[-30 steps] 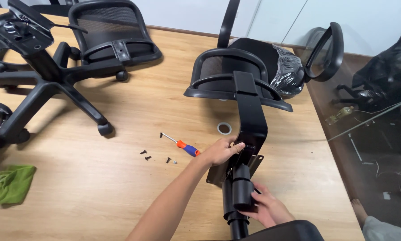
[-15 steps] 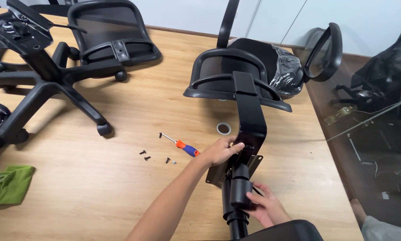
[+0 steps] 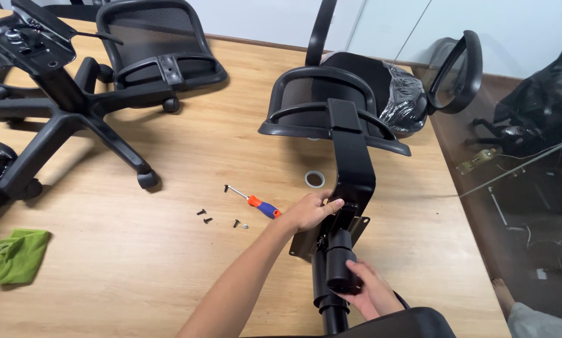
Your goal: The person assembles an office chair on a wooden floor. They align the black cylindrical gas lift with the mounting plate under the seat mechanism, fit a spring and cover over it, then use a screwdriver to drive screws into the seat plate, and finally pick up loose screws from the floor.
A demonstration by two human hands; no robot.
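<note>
1. Around the work, a screwdriver (image 3: 256, 201) with an orange and blue handle lies on the wooden table (image 3: 137, 263) just left of the left hand, with a few small dark screws (image 3: 221, 219) scattered beside it. A roll of grey tape (image 3: 314, 179) sits near the bracket's left edge.
2. Farther left a five-legged chair base (image 3: 62, 119) lies tipped on its side, and a second mesh backrest (image 3: 159, 53) rests behind it. A green cloth (image 3: 17, 255) lies at the table's left edge.
3. A seat wrapped in clear plastic (image 3: 387, 94) and an armrest loop (image 3: 459, 72) crowd the far side of the backrest. Nothing lies between the hands and the mount.
4. Compared with half a second ago, very little differs: both hands keep their places, and the right hand's fingers have shifted only slightly on the cylinder.
5. The chair backrest (image 3: 318, 106) is black mesh in a black frame, lying at the table's middle, its long curved spine bracket (image 3: 353, 156) running toward the person.
6. The bracket ends at a grey metal mounting plate (image 3: 306, 241), touching a black cylinder (image 3: 340, 266) on a column.
7. The left hand (image 3: 309, 213) rests with fingers curled, fingertips pressed against the bracket's lower end above the plate.
8. The right hand (image 3: 371, 291) wraps from below around the black cylinder, fingers closed on it.
</note>
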